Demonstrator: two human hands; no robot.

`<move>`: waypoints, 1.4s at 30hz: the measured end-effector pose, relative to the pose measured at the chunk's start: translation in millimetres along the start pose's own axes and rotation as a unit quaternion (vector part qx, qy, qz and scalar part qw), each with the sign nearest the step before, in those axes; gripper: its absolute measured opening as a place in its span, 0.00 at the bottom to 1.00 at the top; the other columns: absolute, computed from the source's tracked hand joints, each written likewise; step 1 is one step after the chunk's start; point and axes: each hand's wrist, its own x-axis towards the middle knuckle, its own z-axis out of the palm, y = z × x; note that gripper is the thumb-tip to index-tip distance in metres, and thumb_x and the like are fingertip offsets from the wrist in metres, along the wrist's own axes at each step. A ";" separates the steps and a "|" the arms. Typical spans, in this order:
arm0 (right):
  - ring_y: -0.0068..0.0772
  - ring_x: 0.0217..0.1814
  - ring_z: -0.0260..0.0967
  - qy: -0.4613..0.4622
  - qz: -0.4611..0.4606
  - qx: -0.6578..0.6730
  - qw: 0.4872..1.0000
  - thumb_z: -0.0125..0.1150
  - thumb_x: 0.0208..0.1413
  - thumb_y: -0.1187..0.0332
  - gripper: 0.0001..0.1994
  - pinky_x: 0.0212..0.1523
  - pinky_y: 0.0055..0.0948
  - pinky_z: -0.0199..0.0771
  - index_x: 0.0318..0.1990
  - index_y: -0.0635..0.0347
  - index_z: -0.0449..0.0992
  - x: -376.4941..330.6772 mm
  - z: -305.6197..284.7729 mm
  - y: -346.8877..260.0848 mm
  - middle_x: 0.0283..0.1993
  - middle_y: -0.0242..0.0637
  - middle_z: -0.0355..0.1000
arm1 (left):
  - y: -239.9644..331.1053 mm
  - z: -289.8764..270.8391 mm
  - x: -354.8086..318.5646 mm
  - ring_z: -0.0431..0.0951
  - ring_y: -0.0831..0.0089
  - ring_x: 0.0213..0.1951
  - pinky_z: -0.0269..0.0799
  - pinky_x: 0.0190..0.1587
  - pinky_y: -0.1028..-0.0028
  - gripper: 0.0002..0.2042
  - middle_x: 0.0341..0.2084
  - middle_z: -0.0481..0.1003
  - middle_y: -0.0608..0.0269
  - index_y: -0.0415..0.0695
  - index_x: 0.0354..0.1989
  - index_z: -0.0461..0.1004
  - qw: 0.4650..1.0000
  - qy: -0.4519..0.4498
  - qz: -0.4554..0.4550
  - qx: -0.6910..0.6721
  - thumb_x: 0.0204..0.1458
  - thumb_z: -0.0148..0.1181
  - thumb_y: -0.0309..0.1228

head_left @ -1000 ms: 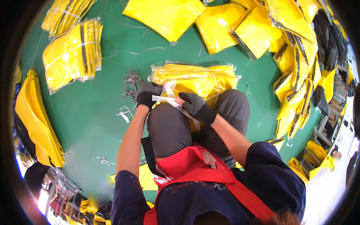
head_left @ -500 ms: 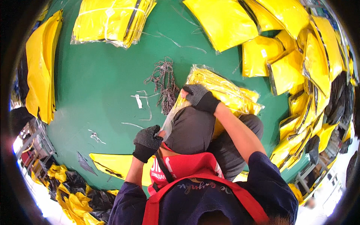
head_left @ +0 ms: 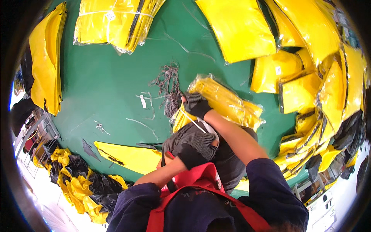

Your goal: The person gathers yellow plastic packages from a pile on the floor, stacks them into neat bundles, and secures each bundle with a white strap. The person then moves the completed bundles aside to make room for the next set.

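In front of me, against my knees, lies a bundle of yellow sheets [head_left: 232, 101] in clear plastic. My right hand [head_left: 196, 105], in a dark dotted work glove, is closed at the bundle's left end. A white plastic string [head_left: 193, 121] runs from beneath that hand toward my left hand. Gloved the same way, my left hand [head_left: 198, 150] is closed on the string over my lap, nearer to me than the right. Its fingertips are partly hidden. A tangle of thin grey-brown cords [head_left: 169, 87] lies just beyond my right hand.
Another tied yellow bundle [head_left: 106, 29] lies at the far left. Stacks of yellow packs [head_left: 237, 31] spread over the far and right side. A yellow sheet [head_left: 127, 156] sits at the near left of the green surface [head_left: 104, 85]. White string scraps [head_left: 143, 101] lie about.
My left hand has moved right across my lap, close below my right hand. The white string now shows stretched between them. The view has shifted slightly.
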 end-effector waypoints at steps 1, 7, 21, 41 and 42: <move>0.55 0.31 0.68 -0.018 -0.025 0.025 0.999 0.47 0.52 0.61 0.12 0.33 0.46 0.67 0.29 0.60 0.70 4.8 -2.4 6.3 0.27 0.50 0.70 | 11.2 8.9 10.8 0.74 0.60 0.25 0.67 0.26 0.62 0.08 0.16 0.70 0.56 0.43 0.23 0.72 0.997 -0.021 -0.028 0.076 0.45 0.50 0.34; 0.39 0.31 0.69 -0.104 -0.058 0.259 0.959 0.49 0.54 0.67 0.07 0.33 0.34 0.69 0.36 0.61 0.68 -2.9 -11.4 34.9 0.28 0.41 0.70 | 77.5 -7.7 52.2 0.74 0.64 0.25 0.69 0.28 0.62 0.12 0.22 0.73 0.56 0.46 0.35 0.73 0.987 -0.128 -0.061 0.076 0.53 0.46 0.37; 0.33 0.43 0.63 -0.162 -0.041 0.248 0.954 0.59 0.45 0.44 0.46 0.47 0.32 0.62 0.65 0.61 0.44 -27.6 -65.2 3.1 0.42 0.39 0.67 | 62.7 57.5 16.0 0.74 0.66 0.25 0.68 0.24 0.69 0.13 0.23 0.72 0.60 0.44 0.42 0.71 0.981 0.170 0.081 0.043 0.47 0.49 0.30; 0.26 0.33 0.65 -0.079 0.038 0.263 0.961 0.51 0.56 0.62 0.10 0.36 0.25 0.66 0.34 0.59 0.72 -74.9 -70.9 12.8 0.28 0.32 0.69 | -106.1 23.4 -21.6 0.67 0.55 0.22 0.61 0.24 0.60 0.06 0.17 0.64 0.58 0.48 0.18 0.62 0.988 0.137 0.047 0.054 0.32 0.50 0.21; 0.17 0.33 0.61 -0.131 0.010 0.348 0.928 0.50 0.58 0.62 0.11 0.33 0.19 0.63 0.39 0.61 0.72 -79.4 -73.4 22.7 0.31 0.28 0.68 | -97.1 21.0 -23.9 0.69 0.55 0.24 0.64 0.28 0.62 0.07 0.20 0.68 0.59 0.47 0.17 0.62 0.994 0.089 0.043 0.039 0.30 0.49 0.20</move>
